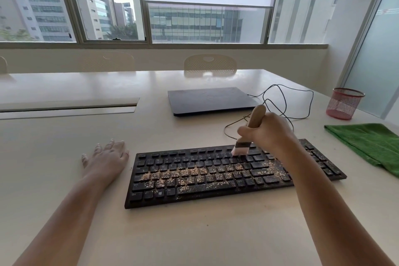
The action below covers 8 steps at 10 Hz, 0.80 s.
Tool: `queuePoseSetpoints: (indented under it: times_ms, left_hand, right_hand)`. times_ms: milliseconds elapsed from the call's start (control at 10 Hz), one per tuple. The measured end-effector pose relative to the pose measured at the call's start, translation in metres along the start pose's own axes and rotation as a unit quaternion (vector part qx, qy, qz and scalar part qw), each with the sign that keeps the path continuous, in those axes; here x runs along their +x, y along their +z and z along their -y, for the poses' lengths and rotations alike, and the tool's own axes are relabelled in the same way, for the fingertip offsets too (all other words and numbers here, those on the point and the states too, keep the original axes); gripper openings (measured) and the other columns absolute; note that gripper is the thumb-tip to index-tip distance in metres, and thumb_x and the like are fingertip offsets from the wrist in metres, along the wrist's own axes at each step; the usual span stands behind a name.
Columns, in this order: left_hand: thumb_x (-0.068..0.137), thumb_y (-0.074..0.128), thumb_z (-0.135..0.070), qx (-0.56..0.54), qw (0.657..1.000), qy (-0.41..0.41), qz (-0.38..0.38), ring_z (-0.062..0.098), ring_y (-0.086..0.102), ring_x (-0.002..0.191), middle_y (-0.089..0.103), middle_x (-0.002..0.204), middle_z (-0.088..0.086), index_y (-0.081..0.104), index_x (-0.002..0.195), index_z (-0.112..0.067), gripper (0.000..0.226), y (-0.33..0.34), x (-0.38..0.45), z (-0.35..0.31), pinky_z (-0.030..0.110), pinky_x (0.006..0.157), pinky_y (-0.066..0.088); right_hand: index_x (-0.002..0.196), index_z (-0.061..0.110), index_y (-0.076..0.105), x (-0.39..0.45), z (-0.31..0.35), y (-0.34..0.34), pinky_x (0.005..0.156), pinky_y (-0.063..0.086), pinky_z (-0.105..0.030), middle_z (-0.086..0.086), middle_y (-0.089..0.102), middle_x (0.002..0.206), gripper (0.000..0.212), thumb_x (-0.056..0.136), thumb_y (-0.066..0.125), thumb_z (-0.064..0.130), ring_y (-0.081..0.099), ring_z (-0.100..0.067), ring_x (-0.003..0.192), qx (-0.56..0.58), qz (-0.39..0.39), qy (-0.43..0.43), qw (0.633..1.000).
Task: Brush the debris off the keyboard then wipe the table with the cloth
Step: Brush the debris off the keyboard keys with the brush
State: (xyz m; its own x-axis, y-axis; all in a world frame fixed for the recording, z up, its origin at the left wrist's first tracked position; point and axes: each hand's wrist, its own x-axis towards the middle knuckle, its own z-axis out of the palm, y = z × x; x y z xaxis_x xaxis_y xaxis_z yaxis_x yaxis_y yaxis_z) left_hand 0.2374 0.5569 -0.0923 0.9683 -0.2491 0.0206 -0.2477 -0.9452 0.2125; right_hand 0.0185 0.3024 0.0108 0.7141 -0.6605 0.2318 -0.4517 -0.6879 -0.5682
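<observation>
In the head view, a black keyboard (233, 173) is lying on a pale table (194, 233), angled so that its right end is sitting farther away than its left. Tan crumbs of debris (190, 176) are covering the middle rows of keys and trailing toward the right end, while the far rows are showing mostly clean. The right hand (266, 134) is gripping the wooden handle of a small brush (248, 134), fingers curled round it, with the handle pointing up and away; the pale bristles are touching the keys in the far rows, right of the keyboard's middle. The right forearm is crossing over the keyboard's right part. The left hand (106, 156) is resting flat on the table just left of the keyboard's far left corner, fingers spread and straight, holding nothing. A folded green cloth (367, 142) is lying on the table to the right of the keyboard, near but apart from it. Farther back, a closed dark laptop (210, 99) is sitting flat beyond the keyboard, and a thin black cable (287, 101) is looping on the table just to its right and running behind the right hand. A red mesh cup (344, 103) is standing at the far right, beyond the cloth. A pale chair (209, 63) is showing behind the far edge of the table, below a row of windows.
</observation>
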Motion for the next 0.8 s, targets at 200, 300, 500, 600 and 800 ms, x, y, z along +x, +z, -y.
queuePoseSetpoints:
  times_ms: [200,300,500,600,800]
  left_hand:
    - [0.1,0.023,-0.043,-0.002,1.0,-0.001,-0.003,0.024,0.006,0.146,0.009,0.158,-0.005,0.019,0.149,-0.03,0.051,-0.0001,0.001,0.0003,0.052,0.115,0.004]
    - [0.1,0.023,-0.043,-0.003,1.0,-0.003,-0.004,0.024,0.006,0.146,0.01,0.158,-0.006,0.019,0.149,-0.03,0.051,0.0002,0.0008,0.0015,0.052,0.115,0.005]
    - [0.1,0.024,-0.043,-0.005,1.0,0.0,-0.009,0.024,0.007,0.146,0.011,0.158,-0.005,0.021,0.149,-0.03,0.05,0.0003,0.0008,-0.0003,0.052,0.115,0.005]
    - [0.1,0.024,-0.043,-0.008,1.0,-0.001,-0.009,0.024,0.007,0.146,0.011,0.158,-0.005,0.021,0.148,-0.03,0.05,0.0005,0.0012,0.0005,0.052,0.115,0.005]
    - [0.1,0.023,-0.044,-0.005,1.0,0.001,-0.006,0.024,0.007,0.146,0.01,0.158,-0.005,0.021,0.149,-0.029,0.051,0.0005,0.0007,-0.0002,0.052,0.115,0.005]
  right_hand:
    - [0.068,0.016,0.07,-0.006,0.0071,0.0108,0.052,0.042,-0.018,0.011,0.061,0.06,0.018,0.078,0.065,0.03,0.052,-0.001,0.057,0.008,0.049,-0.073,0.996]
    - [0.064,0.016,0.072,-0.0048,0.0044,0.0055,0.046,0.039,-0.019,0.005,0.059,0.055,0.024,0.079,0.062,0.033,0.048,-0.005,0.048,0.0,0.069,-0.063,0.996]
    - [0.068,0.016,0.07,-0.0008,0.0038,0.0053,0.043,0.048,-0.015,0.004,0.059,0.043,0.036,0.078,0.067,0.05,0.055,-0.002,0.038,0.1,-0.002,-0.045,0.994]
    - [0.069,0.014,0.068,-0.001,0.005,0.0091,0.055,0.055,-0.021,0.001,0.065,0.05,0.04,0.075,0.068,0.054,0.06,-0.005,0.044,0.082,0.024,-0.048,0.995]
    - [0.059,0.017,0.057,-0.0066,0.0094,0.0085,0.048,0.045,-0.02,0.008,0.065,0.055,0.044,0.077,0.065,0.056,0.055,0.0,0.049,-0.02,0.013,-0.052,0.998]
